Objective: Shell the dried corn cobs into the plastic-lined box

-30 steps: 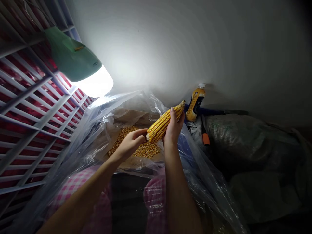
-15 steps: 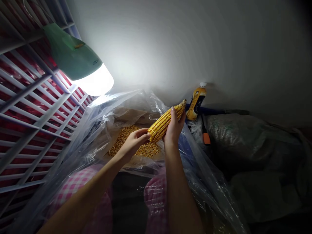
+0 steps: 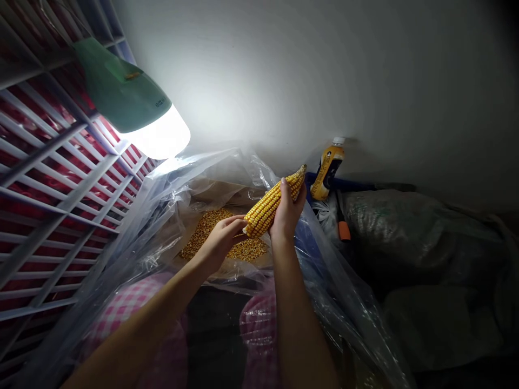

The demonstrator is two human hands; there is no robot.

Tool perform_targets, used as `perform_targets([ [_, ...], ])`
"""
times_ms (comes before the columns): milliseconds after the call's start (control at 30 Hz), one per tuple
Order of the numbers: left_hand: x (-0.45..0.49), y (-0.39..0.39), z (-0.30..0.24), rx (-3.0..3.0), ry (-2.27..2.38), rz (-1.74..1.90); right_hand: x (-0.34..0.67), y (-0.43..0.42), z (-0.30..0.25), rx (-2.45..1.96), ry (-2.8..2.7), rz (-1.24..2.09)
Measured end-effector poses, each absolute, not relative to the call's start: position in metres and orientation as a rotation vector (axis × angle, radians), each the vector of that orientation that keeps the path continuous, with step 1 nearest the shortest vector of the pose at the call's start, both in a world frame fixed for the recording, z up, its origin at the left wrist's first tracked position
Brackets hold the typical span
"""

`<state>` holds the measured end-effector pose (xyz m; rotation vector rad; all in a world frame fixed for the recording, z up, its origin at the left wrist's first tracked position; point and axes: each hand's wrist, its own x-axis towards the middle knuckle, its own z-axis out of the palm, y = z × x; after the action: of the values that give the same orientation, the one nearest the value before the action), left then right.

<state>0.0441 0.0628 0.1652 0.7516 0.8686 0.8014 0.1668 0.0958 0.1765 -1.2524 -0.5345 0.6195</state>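
Plastic sheeting (image 3: pixel 162 216) around loose kernels (image 3: pixel 208 224); right fingers (image 3: pixel 299 199) clenched round corn cob (image 3: pixel 265 210), left fingers (image 3: pixel 234 222) apparently pinching its butt

The right hand (image 3: pixel 287 212) grips a dried corn cob (image 3: pixel 272 204) while the left hand (image 3: pixel 221 240) holds its blunt end, above loose kernels (image 3: pixel 211 229).

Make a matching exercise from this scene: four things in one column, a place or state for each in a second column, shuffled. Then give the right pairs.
1. ear of yellow corn
2. loose corn kernels
3. plastic bottle
4. green-and-white lamp

A. glowing white at its lower end
B. spread on brown paper
C. beside the wall
D. held by the left hand and right hand

Pairs: 1-D, 2-B, 3-C, 4-A.
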Motion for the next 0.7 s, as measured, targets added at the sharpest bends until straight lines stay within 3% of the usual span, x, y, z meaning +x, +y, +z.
perform_targets([
  [700,0.04,0.0613,0.1675,0.723,0.85,0.787,0.1594,0.0996,0.1739,-1.245,-0.503,0.654],
])
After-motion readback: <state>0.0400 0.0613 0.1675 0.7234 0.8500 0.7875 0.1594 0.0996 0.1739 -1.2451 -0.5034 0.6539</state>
